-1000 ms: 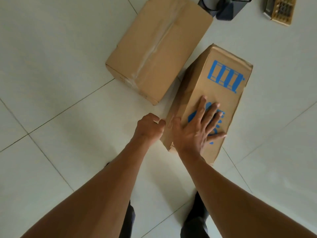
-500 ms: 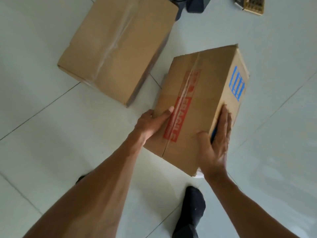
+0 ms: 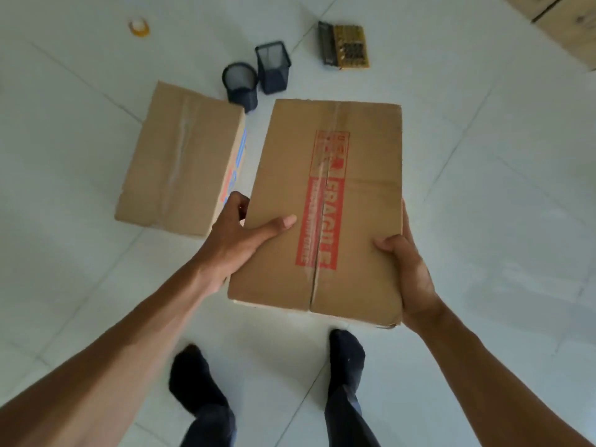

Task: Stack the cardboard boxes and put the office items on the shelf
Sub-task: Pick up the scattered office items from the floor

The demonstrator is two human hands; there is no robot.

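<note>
Two hands are holding the fragile-taped box above the floor: the left hand is gripping its left edge, thumb on top, the right hand clasping its right edge. Beside it, to the left, the second cardboard box is lying on the floor.

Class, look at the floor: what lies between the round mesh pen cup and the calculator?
In the head view, the square mesh pen holder stands between the round mesh pen cup and the calculator; the rest is bare tile.
</note>
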